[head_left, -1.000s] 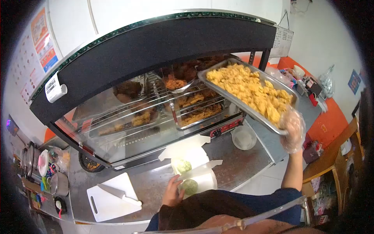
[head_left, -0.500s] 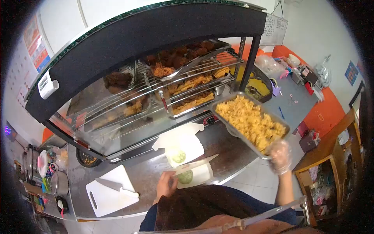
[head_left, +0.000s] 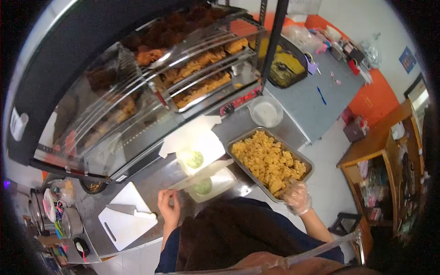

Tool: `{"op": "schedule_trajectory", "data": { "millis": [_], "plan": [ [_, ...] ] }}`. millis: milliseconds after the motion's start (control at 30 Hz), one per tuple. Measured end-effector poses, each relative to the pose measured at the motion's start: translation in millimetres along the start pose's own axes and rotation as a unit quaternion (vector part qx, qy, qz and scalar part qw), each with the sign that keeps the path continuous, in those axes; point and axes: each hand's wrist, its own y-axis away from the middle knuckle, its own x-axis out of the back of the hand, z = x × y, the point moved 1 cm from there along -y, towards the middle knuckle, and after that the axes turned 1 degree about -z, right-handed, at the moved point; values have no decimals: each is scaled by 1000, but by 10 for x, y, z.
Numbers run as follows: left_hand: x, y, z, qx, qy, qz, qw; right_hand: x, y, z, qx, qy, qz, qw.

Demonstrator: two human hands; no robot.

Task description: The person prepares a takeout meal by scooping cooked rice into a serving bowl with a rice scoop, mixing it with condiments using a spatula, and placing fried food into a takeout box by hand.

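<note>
My right hand [head_left: 297, 198], in a clear plastic glove, grips the near corner of a metal tray [head_left: 250, 179] heaped with fried chicken pieces [head_left: 268, 160]. The tray is beside the counter's right part, next to the boxes. My bare left hand [head_left: 169, 208] has curled fingers at the left end of the raised flap of the near white takeaway box [head_left: 220, 185]; the exact contact is partly hidden. Behind it sits another white takeaway box [head_left: 211, 149] with its lid up. A round pale green item [head_left: 195, 159] lies in each box.
A glass warming cabinet [head_left: 151, 114] with fried food on racks stands behind the boxes. To the left, a knife [head_left: 123, 209] rests on a white cutting board [head_left: 120, 231]. A clear tub [head_left: 266, 113] sits behind the tray. Wooden shelving [head_left: 366, 158] is at right.
The tray has come down and nearer to me in my right hand, uncovering the clear tub. My left hand stays by the flap. The view has shifted, with the cabinet now larger.
</note>
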Motion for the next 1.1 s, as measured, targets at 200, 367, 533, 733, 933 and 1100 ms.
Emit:
{"op": "schedule_trajectory", "data": {
  "millis": [200,367,533,733,933,1100],
  "plan": [
    [0,10,-155,-7,-6,-9,1000,-355,253,-111,21,36,-57,997],
    [-67,-8,-134,-11,2,-15,1000,-871,450,37,-44,-22,-199,979],
    [-122,-9,-118,-9,22,-20,1000,-1003,126,177,-56,-62,-238,968],
    [-131,61,-310,-28,40,47,998,-320,-1261,773,8,-182,-131,975],
    [-60,-48,-302,0,51,100,994,302,-3343,1492,10,-16,190,982],
    [-20,-93,-444,-57,-2,177,982,-157,-4750,2134,-28,266,288,919]
  ]
}}
